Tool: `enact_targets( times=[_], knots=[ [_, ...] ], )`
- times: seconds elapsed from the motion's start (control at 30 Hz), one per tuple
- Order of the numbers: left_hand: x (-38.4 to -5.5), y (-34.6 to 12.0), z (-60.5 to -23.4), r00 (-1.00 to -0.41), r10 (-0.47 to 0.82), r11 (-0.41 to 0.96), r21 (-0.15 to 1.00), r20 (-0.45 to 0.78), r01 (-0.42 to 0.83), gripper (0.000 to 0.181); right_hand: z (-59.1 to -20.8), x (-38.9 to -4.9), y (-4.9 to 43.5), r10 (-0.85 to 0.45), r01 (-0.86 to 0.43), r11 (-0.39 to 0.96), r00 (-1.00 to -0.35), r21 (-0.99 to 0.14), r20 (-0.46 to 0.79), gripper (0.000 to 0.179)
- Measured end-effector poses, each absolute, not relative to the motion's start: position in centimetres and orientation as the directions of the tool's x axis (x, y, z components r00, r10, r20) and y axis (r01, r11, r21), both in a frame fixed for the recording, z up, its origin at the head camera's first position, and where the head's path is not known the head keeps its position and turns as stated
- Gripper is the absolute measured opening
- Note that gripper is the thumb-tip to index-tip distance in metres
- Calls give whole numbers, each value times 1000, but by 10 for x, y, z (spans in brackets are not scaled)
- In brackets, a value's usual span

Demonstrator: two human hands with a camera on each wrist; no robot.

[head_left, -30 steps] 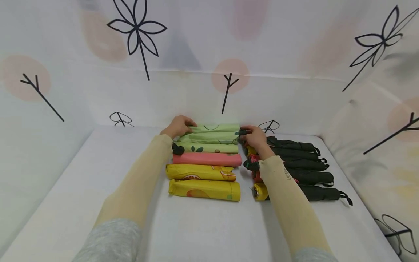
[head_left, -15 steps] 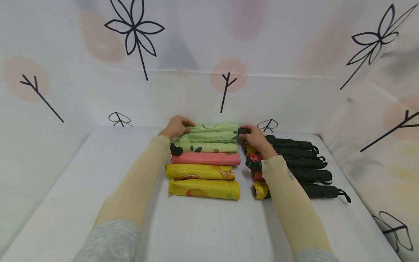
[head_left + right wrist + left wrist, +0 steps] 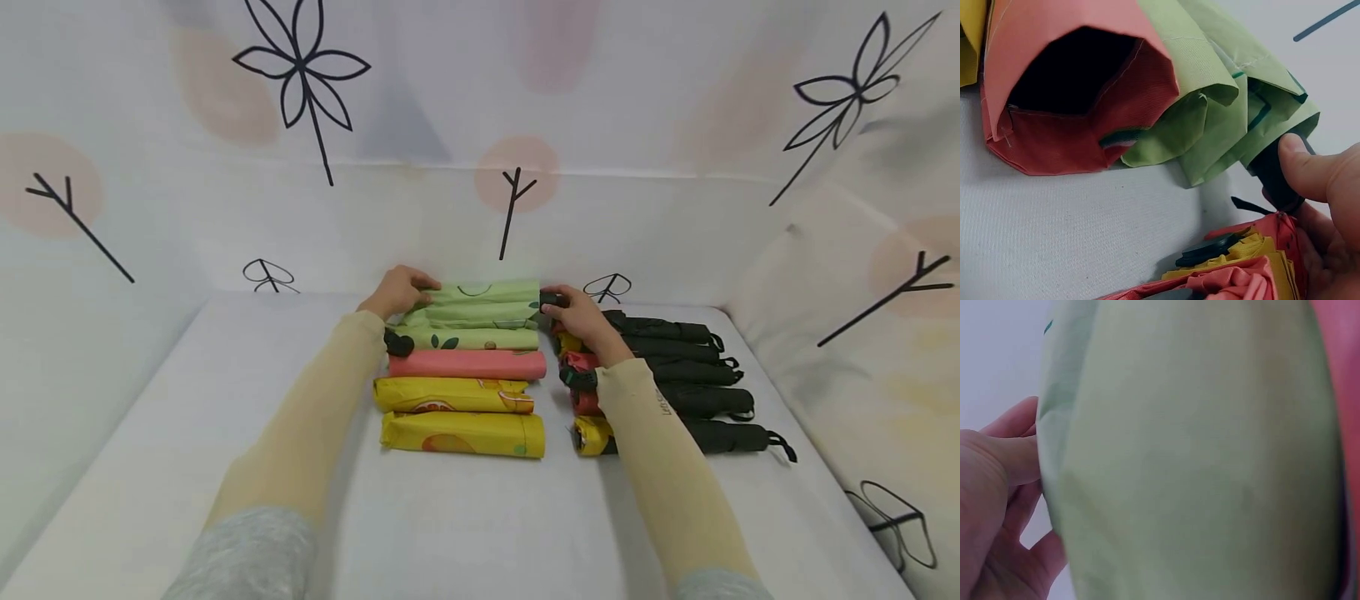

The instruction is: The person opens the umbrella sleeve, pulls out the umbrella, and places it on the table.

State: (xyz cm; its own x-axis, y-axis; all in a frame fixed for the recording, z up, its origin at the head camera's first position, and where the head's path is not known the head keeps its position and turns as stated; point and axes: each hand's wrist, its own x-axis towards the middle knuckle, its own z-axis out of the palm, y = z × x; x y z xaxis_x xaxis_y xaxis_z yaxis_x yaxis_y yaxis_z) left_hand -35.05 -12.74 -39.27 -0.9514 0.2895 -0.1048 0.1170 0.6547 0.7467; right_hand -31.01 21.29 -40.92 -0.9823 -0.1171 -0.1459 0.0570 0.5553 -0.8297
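Note:
At the back of the table, a light green umbrella sleeve (image 3: 487, 293) lies across between my two hands. My left hand (image 3: 401, 292) grips its left end; in the left wrist view the fingers (image 3: 1019, 459) bend against the sleeve's edge. A black umbrella handle (image 3: 1272, 172) pokes out of the sleeve's right opening. Thumb and fingers of my right hand (image 3: 581, 317) pinch this handle. Nearer to me lie another green sleeve (image 3: 480, 338), a pink sleeve (image 3: 468, 364) and two yellow sleeves (image 3: 461, 434). The pink one's open mouth shows in the right wrist view.
Several black folded umbrellas (image 3: 720, 435) with red and yellow ends lie in a row on the right, partly under my right forearm. A dark strap end (image 3: 397, 342) sits beside my left cuff. A patterned cloth wall (image 3: 420, 208) rises right behind the table (image 3: 450, 525).
The head view has turned slightly to the right. Both hands keep their hold on the green sleeve and the handle, with hardly any visible movement.

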Motion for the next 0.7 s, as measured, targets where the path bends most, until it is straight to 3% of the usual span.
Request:
enact_targets(
  times=[0.47,0.7],
  knots=[
    [-345,-133,-392,-949,296,661,741,-109,121,31,-405,-308,217,-182,-7,531,-978,-847,-106,43],
    [-348,-135,-385,-942,320,686,710,-98,159,31,-393,-312,222,-148,-6,540,-985,-841,-88,40]
  ],
)
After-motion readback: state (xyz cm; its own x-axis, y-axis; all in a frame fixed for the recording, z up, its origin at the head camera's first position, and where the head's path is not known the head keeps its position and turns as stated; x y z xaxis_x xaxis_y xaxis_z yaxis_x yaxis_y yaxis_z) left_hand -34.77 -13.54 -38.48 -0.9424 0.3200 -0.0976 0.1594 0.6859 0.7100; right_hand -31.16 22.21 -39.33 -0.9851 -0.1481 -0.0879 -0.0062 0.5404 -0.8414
